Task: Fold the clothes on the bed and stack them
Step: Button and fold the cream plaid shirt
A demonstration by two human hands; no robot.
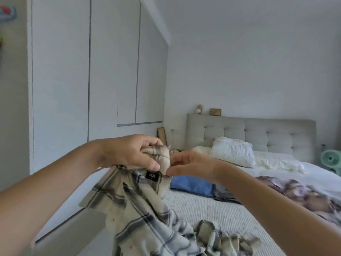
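A cream shirt with dark plaid stripes (142, 206) hangs in the air over the bed's near left edge, its lower part trailing onto the bed (217, 209). My left hand (127, 152) grips the bunched collar area near a black label. My right hand (190, 163) pinches the fabric edge just beside it. A folded blue garment (191, 185) lies flat on the bed behind the hands. A crumpled pink and purple patterned garment (299, 193) lies to the right, partly hidden by my right forearm.
White pillows (232, 152) lean against the grey tufted headboard (258, 132). A tall white wardrobe (96, 71) runs along the left of the bed. A mint fan (331, 159) stands at the far right. Small items sit on the headboard ledge.
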